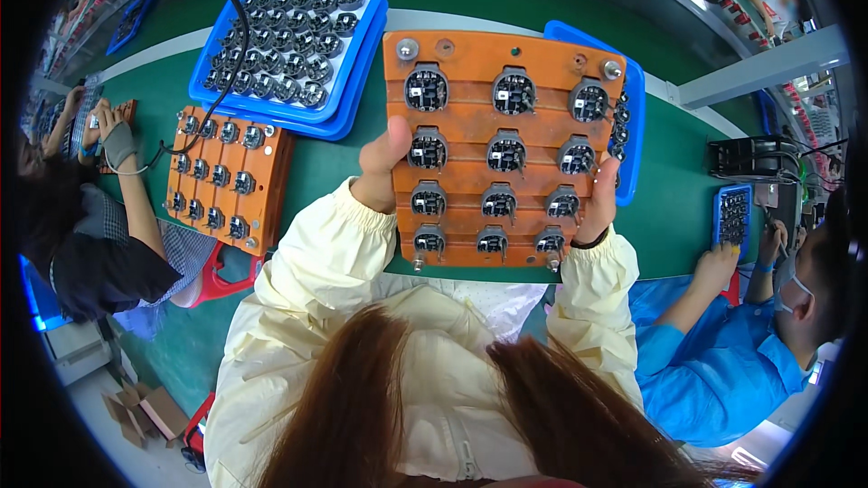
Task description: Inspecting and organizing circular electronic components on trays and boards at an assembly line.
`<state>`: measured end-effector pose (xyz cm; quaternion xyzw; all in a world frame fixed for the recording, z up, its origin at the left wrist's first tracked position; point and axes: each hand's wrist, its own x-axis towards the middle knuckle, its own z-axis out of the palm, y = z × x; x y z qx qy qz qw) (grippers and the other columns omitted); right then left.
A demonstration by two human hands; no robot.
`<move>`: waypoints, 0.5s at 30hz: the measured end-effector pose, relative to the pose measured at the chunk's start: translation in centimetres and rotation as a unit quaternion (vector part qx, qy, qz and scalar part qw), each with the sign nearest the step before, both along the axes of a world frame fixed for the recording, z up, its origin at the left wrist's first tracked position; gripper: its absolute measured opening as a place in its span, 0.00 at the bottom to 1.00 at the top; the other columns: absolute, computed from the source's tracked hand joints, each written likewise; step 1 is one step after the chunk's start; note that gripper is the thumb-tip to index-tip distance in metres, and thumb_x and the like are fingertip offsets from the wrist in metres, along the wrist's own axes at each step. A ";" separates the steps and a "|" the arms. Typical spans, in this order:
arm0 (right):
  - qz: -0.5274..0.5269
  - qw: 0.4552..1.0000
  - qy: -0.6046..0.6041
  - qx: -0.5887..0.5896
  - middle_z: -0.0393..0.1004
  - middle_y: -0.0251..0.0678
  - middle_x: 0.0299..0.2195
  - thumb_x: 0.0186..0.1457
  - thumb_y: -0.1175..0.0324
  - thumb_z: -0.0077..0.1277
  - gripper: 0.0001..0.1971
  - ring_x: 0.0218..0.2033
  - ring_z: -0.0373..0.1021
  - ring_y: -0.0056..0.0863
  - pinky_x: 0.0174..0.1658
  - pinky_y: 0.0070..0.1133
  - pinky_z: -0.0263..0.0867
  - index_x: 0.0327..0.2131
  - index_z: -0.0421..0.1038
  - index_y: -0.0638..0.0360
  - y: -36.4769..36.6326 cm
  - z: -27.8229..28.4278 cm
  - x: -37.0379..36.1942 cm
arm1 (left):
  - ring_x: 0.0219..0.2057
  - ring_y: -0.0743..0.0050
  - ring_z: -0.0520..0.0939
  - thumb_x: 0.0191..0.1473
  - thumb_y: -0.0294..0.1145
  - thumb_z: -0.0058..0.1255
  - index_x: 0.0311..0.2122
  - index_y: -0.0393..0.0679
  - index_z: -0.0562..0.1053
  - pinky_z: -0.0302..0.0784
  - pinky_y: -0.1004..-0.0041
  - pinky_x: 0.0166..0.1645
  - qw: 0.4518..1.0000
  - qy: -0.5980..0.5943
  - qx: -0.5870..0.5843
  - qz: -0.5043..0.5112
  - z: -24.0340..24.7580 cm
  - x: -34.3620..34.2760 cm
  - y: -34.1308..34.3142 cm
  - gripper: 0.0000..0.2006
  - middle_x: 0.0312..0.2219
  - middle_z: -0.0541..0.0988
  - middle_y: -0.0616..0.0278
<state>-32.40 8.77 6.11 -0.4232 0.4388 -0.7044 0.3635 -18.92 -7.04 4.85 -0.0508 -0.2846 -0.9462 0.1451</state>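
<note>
Between both hands I hold up an orange fixture board (461, 170), tilted so its face shows. Several round grey-and-black electronic parts (504, 152) sit in rows in its cut-outs, with thin pins sticking out beside many of them. Metal posts stand at its corners. My left hand (382, 163) grips the left edge, thumb along the side and the other fingers hidden behind. On the right edge my right hand (599, 199) closes the same way, its thumb on the front near a part.
Stacked blue trays (353, 63) of round parts stand at the back left, a second orange board (271, 190) before them. Another blue tray (635, 126) lies partly behind my board. A cable (242, 36) hangs at left. Co-workers sit on both sides; a small blue tray (731, 217) is at right.
</note>
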 end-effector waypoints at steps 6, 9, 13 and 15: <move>-0.073 0.994 0.011 0.078 0.64 0.46 0.47 0.55 0.43 0.33 0.35 0.45 0.66 0.33 0.46 0.29 0.66 0.52 0.52 0.70 0.2 0.6 0.3 | 0.51 0.51 0.66 0.39 0.65 0.50 0.58 0.43 0.49 0.65 0.50 0.51 1.000 -0.021 -0.010 0.010 0.1 0.4 0.1 0.47 0.53 0.60 0.49; -0.066 0.995 -0.026 0.076 0.62 0.45 0.49 0.55 0.43 0.34 0.36 0.48 0.64 0.33 0.48 0.29 0.64 0.53 0.49 0.68 0.4 0.0 0.4 | 0.51 0.52 0.66 0.39 0.66 0.49 0.58 0.43 0.50 0.65 0.50 0.51 0.999 -0.032 0.001 0.021 -0.3 0.4 0.2 0.48 0.53 0.60 0.50; -0.027 0.996 -0.062 0.066 0.57 0.44 0.52 0.54 0.42 0.34 0.38 0.51 0.60 0.33 0.51 0.31 0.60 0.56 0.45 0.66 0.1 0.1 0.6 | 0.50 0.52 0.67 0.39 0.66 0.48 0.58 0.43 0.50 0.66 0.50 0.51 0.998 -0.032 0.017 0.046 -0.4 0.1 0.3 0.47 0.53 0.61 0.51; -0.018 0.995 -0.079 0.062 0.57 0.44 0.53 0.54 0.41 0.34 0.38 0.51 0.60 0.33 0.51 0.31 0.60 0.56 0.44 0.65 0.0 0.1 0.7 | 0.50 0.52 0.67 0.39 0.66 0.48 0.58 0.43 0.51 0.66 0.50 0.50 0.999 -0.027 0.012 0.041 -0.6 0.1 0.2 0.47 0.53 0.61 0.51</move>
